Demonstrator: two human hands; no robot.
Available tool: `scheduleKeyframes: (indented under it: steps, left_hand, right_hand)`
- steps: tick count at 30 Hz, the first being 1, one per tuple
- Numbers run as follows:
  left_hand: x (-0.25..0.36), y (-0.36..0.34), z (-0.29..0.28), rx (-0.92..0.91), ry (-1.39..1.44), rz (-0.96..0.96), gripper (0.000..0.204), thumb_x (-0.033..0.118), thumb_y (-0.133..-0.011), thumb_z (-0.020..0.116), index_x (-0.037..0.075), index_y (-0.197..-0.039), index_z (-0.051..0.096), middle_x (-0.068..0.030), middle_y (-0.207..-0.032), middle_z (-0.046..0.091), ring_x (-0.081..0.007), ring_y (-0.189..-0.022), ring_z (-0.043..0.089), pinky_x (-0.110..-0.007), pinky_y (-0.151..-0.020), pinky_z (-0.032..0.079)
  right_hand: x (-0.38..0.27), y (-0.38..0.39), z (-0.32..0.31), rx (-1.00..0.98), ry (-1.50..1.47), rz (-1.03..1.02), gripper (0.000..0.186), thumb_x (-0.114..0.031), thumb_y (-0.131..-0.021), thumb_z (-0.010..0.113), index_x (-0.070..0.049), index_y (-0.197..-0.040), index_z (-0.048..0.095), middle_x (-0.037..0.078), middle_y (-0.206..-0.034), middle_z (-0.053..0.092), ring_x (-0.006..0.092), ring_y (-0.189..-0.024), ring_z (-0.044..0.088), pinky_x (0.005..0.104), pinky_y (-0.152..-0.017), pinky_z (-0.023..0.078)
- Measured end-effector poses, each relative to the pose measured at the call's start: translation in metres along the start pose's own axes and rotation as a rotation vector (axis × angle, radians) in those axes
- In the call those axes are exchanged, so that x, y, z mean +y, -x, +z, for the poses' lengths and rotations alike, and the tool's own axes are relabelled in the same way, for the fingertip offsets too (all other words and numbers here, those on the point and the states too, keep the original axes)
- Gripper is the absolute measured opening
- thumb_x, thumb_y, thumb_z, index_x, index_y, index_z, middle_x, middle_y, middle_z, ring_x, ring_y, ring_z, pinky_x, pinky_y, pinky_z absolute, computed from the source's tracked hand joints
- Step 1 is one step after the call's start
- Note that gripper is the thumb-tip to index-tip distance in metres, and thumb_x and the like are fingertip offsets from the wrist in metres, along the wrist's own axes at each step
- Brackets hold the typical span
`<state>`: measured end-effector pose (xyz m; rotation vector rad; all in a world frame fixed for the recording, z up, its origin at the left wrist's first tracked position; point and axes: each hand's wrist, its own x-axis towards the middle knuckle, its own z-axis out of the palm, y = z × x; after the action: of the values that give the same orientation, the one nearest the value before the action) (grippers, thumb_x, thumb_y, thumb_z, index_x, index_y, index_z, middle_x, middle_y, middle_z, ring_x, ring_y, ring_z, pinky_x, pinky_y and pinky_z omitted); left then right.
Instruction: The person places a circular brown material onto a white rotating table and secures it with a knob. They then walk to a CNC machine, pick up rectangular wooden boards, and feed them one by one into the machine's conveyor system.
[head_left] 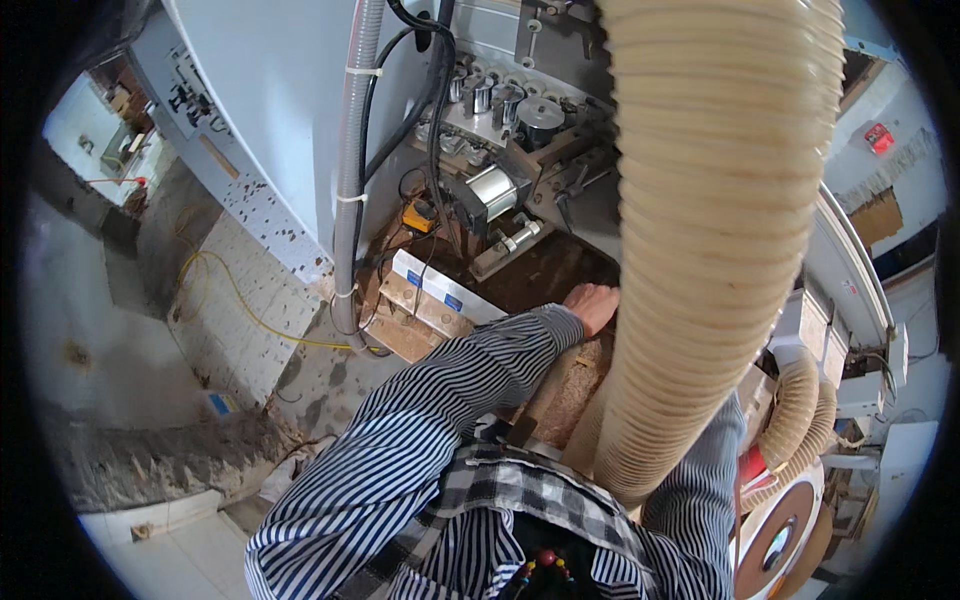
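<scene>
My left hand [590, 305] reaches into the machine, fingers curled at the left edge of a big ribbed beige hose [715, 150]; what they hold, if anything, is hidden. Under it is a dust-covered channel [590, 380], and to its left a white strip with blue labels [450, 300] on a dusty housing. Above it are a silver cylinder [490, 188] and a small pneumatic piston [518, 235]. My right striped sleeve [690, 490] runs up behind the hose, which hides my right hand.
A pale machine panel [270, 100] stands left, with a grey conduit [355, 130] and black cables. A yellow cord [260, 315] lies on the stained floor. Two smaller hoses [790, 410] and a round reel [775, 540] are at the right.
</scene>
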<state>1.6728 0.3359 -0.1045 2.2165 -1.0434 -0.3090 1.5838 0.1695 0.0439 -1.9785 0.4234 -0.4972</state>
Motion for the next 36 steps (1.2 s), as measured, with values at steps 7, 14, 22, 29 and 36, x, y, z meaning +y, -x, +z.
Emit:
scheduleKeyframes:
  steps: [7, 14, 22, 29, 36]
  left_hand:
    - [-0.067, 0.062, -0.052, 0.016, 0.01, 0.157, 0.02, 0.023, -0.091, 0.042, 0.004, -0.086, 0.048, -0.0158, -0.071, 0.057, -0.0337, -0.068, 0.059, -0.045, -0.062, 0.048]
    - [-0.119, 0.104, -0.128, -0.048, -0.319, 0.148, 0.011, 0.014, -0.086, 0.049, 0.004, -0.09, 0.05, -0.0122, -0.068, 0.054, -0.0245, -0.063, 0.059, -0.033, -0.055, 0.05]
    - [-0.072, 0.021, -0.151, 0.126, -0.438, 0.278, 0.02, 0.013, -0.084, 0.048, 0.003, -0.1, 0.053, -0.0101, -0.078, 0.059, -0.0196, -0.072, 0.059, -0.033, -0.065, 0.048]
    - [-0.037, -0.067, -0.143, -0.062, -0.411, 0.259, 0.032, 0.013, -0.088, 0.044, 0.0, -0.117, 0.049, -0.0136, -0.084, 0.063, -0.0208, -0.08, 0.061, -0.035, -0.071, 0.049]
    - [-0.028, -0.138, -0.097, -0.033, -0.471, 0.324, 0.041, 0.017, -0.085, 0.046, 0.002, -0.123, 0.046, -0.0089, -0.075, 0.064, -0.0197, -0.066, 0.062, -0.033, -0.057, 0.049]
  right_hand:
    - [-0.119, 0.175, -0.005, -0.416, -0.758, -0.232, 0.028, -0.013, -0.086, 0.049, 0.002, -0.109, 0.054, 0.013, -0.104, 0.06, 0.021, -0.088, 0.06, 0.0334, -0.076, 0.049]
    - [-0.077, 0.119, 0.202, -0.253, 0.432, -0.321, 0.041, -0.006, -0.08, 0.057, -0.008, -0.121, 0.05, 0.013, -0.115, 0.055, 0.0288, -0.102, 0.054, 0.0365, -0.086, 0.044]
    - [0.014, -0.007, 0.178, 0.014, 0.812, -0.363, 0.017, -0.015, -0.083, 0.054, -0.008, -0.096, 0.064, 0.008, -0.091, 0.06, 0.0276, -0.093, 0.052, 0.0421, -0.094, 0.034]
    - [0.065, -0.04, 0.139, 0.327, 0.818, -0.151, 0.021, -0.021, -0.088, 0.053, -0.004, -0.093, 0.064, 0.011, -0.082, 0.061, 0.0267, -0.079, 0.056, 0.0402, -0.08, 0.042]
    - [0.079, -0.058, 0.114, 0.503, 0.874, 0.132, 0.029, -0.031, -0.084, 0.06, -0.003, -0.078, 0.062, 0.012, -0.068, 0.06, 0.0251, -0.06, 0.056, 0.0392, -0.053, 0.042]
